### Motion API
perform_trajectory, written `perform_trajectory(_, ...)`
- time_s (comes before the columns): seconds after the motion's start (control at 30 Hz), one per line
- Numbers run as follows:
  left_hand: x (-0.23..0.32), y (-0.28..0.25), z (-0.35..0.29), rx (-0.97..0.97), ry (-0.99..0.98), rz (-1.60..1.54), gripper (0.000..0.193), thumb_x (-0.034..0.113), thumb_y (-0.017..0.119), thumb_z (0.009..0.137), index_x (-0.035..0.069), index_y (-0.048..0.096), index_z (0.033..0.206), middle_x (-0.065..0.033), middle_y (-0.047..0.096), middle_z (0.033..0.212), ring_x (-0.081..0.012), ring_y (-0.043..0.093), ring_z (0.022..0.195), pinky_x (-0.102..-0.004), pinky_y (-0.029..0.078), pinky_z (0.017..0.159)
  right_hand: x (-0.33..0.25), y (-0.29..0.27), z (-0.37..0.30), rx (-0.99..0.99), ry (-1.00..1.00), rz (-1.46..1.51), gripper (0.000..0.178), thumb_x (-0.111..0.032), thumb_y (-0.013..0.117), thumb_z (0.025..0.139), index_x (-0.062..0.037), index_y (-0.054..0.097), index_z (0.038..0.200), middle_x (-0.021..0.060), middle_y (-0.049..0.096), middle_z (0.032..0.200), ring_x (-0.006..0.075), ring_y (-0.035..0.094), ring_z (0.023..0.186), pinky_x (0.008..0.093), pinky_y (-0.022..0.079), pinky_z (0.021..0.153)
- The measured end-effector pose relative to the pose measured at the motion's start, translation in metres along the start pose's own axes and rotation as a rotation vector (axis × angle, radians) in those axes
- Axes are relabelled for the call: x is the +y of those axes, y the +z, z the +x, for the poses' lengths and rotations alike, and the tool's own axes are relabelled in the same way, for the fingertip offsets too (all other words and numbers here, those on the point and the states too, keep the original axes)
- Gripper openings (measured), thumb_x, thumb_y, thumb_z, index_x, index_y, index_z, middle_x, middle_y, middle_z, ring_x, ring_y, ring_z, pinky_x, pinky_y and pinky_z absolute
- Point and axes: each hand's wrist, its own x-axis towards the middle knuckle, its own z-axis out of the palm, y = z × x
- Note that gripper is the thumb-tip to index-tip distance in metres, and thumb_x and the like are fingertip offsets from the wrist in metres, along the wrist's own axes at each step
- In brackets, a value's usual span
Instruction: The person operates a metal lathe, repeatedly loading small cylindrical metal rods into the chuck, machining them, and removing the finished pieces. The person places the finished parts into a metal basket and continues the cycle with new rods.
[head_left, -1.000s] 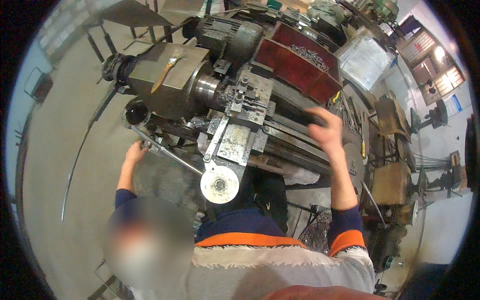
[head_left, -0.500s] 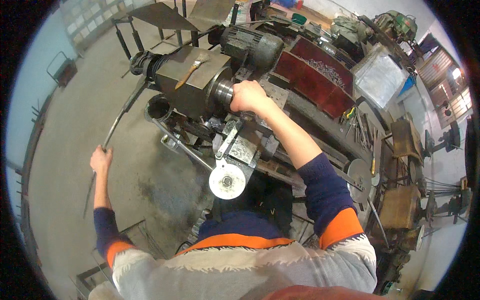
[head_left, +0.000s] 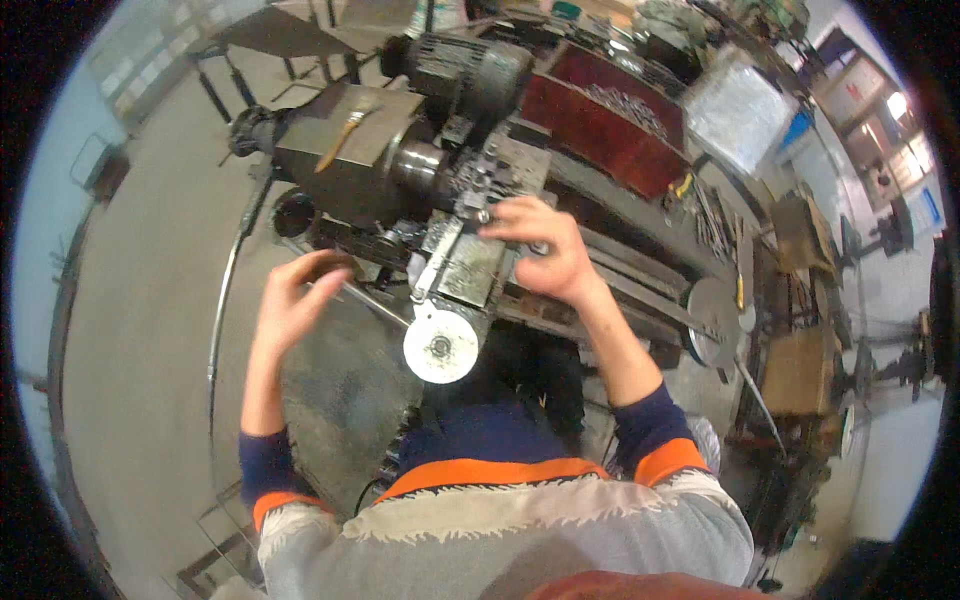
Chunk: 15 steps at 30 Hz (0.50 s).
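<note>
Head view shows the right hand (head_left: 548,252) part-curled, beside the tool post (head_left: 488,180).

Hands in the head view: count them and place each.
2: the left hand near the slanting metal rod, the right hand above and right of the white disc. No others show.

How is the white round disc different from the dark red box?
The white round disc is a flat circle; the dark red box is long, with straight sides and an open top.
The disc is whitish with dark specks around its hub, while the box is dark red.
The disc sits nearer the person; the box is farther back and holds grey bits.
Alike: neither is held by the left hand or right hand.
</note>
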Motion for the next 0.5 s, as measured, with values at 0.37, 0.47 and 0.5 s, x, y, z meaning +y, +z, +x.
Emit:
perform_trajectory(0.37, 0.084, 0.15, 0.062, -0.437, 0.437, -0.386, 0.025, 0.008, 0.064, 0.076, -0.001, 0.062, 0.1, -0.0118, 0.064, 0.099, -0.0194, 0.06, 0.094, -0.0302, 0.045, 0.084, -0.029, -0.011, -0.091, 0.211, 0.127, 0.183, 0.052, -0.047, 0.058, 0.07, -0.0005, 0.066, 0.092, 0.0133, 0.062, 0.096, 0.0291, 0.055, 0.092, 0.0386, 0.041, 0.084)
perform_trajectory(0.47, 0.08, 0.155, 0.063, -0.442, 0.457, -0.358, 0.025, 0.012, 0.061, 0.075, 0.0, 0.063, 0.097, -0.0108, 0.064, 0.101, -0.0193, 0.06, 0.093, -0.0305, 0.045, 0.083, -0.03, -0.01, -0.09, 0.215, 0.117, 0.214, 0.053, -0.048, 0.055, 0.072, -0.0001, 0.066, 0.092, 0.0144, 0.062, 0.094, 0.0297, 0.056, 0.09, 0.0381, 0.042, 0.082)
perform_trajectory(0.5, 0.08, 0.155, 0.062, -0.435, 0.445, -0.394, 0.022, 0.007, 0.064, 0.076, -0.002, 0.064, 0.096, -0.0122, 0.064, 0.097, -0.0187, 0.06, 0.092, -0.0299, 0.046, 0.082, -0.03, -0.009, -0.091, 0.221, 0.125, 0.225, 0.053, -0.049, 0.055, 0.073, 0.0, 0.066, 0.092, 0.0147, 0.062, 0.094, 0.0298, 0.057, 0.089, 0.038, 0.042, 0.082)
